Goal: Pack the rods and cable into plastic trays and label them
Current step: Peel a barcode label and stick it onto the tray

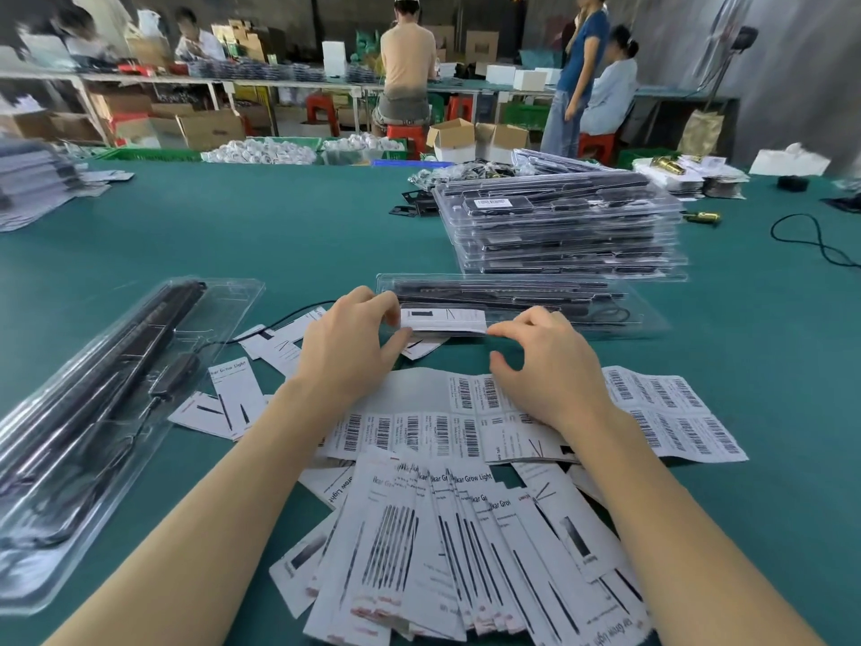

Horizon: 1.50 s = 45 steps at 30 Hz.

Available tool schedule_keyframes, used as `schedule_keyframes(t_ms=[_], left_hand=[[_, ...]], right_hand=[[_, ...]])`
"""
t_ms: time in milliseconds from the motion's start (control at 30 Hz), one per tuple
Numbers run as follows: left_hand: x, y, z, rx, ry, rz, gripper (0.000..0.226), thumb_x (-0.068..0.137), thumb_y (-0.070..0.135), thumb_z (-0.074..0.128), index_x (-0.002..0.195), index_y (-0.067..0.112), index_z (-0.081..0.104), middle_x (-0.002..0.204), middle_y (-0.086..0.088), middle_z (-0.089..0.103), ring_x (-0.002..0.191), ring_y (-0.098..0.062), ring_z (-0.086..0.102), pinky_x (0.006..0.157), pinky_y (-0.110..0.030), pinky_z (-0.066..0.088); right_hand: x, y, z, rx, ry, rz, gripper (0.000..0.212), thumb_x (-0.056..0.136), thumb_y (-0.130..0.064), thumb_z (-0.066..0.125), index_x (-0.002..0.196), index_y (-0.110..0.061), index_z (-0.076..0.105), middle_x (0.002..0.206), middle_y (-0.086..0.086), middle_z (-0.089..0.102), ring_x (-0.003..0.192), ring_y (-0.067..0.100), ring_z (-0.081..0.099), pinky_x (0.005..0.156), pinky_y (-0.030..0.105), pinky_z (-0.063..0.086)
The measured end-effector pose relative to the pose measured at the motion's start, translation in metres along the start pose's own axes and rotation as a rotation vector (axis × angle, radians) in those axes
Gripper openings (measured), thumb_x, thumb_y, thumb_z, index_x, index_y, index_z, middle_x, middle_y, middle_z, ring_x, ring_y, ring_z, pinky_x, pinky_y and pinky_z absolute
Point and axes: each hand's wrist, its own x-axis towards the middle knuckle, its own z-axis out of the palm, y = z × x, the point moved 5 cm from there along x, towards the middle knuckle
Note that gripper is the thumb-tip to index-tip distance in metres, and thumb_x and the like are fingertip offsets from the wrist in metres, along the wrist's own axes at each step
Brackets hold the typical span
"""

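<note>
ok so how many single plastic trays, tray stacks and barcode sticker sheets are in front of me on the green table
single plastic trays: 2, one at the left, one past the hands
tray stacks: 1, behind it on the right
barcode sticker sheets: 1, under the wrists
total: 4
The loose paper cards overlap too much to count.

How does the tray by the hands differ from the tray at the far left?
The near tray lies crosswise in front of the hands; the left tray runs diagonally toward the camera. The left hand and right hand hold a white paper card at the near tray's front edge; no card shows on the left tray and no hand touches it. A black cable trails out from the left tray. Both are clear plastic holding dark rods.
</note>
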Motion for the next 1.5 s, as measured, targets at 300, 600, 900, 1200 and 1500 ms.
schedule_keyframes(t_ms=[300, 600, 900, 1200, 1500], left_hand=[[0.001, 0.003, 0.001, 0.02, 0.06, 0.028, 0.019, 0.1, 0.036, 0.057, 0.095, 0.019, 0.06, 0.093, 0.0, 0.058, 0.068, -0.024, 0.054, 0.058, -0.035, 0.045], [0.002, 0.0, 0.001, 0.037, 0.025, 0.044, 0.018, 0.097, 0.036, 0.062, 0.096, 0.017, 0.064, 0.094, 0.001, 0.061, 0.073, -0.024, 0.056, 0.062, -0.035, 0.047], [0.002, -0.012, 0.008, -0.03, -0.058, -0.001, 0.023, 0.09, 0.044, 0.07, 0.099, 0.022, 0.07, 0.105, 0.004, 0.048, 0.077, -0.02, 0.058, 0.072, -0.038, 0.053], [0.006, -0.016, 0.012, 0.143, -0.156, -0.047, 0.036, 0.094, 0.059, 0.054, 0.115, 0.032, 0.064, 0.111, 0.007, 0.046, 0.075, -0.013, 0.051, 0.063, -0.03, 0.039], [0.013, -0.013, 0.015, 0.245, -0.299, -0.093, 0.039, 0.096, 0.059, 0.05, 0.124, 0.033, 0.061, 0.126, 0.001, 0.048, 0.116, -0.022, 0.051, 0.079, -0.034, 0.036]], right_hand=[[-0.008, -0.014, 0.014, -0.178, -0.071, -0.001, 0.049, 0.099, -0.039, 0.043, 0.148, -0.04, 0.044, 0.132, 0.001, 0.046, 0.118, 0.021, 0.047, 0.089, 0.036, 0.038], [-0.011, -0.022, 0.019, -0.242, -0.054, 0.055, 0.049, 0.1, -0.04, 0.037, 0.149, -0.035, 0.042, 0.136, 0.005, 0.044, 0.121, 0.024, 0.045, 0.088, 0.039, 0.036], [-0.014, -0.015, 0.013, -0.053, 0.018, 0.071, 0.045, 0.096, -0.039, 0.052, 0.14, -0.032, 0.056, 0.129, -0.003, 0.054, 0.118, 0.018, 0.05, 0.09, 0.036, 0.039], [0.0, -0.007, 0.001, 0.022, 0.094, 0.045, 0.039, 0.093, -0.034, 0.058, 0.131, -0.028, 0.063, 0.119, -0.003, 0.058, 0.113, 0.019, 0.047, 0.09, 0.035, 0.042], [0.004, -0.002, 0.006, 0.041, 0.009, 0.016, 0.036, 0.094, -0.035, 0.056, 0.13, -0.036, 0.062, 0.129, -0.011, 0.058, 0.121, 0.016, 0.047, 0.106, 0.045, 0.039]])
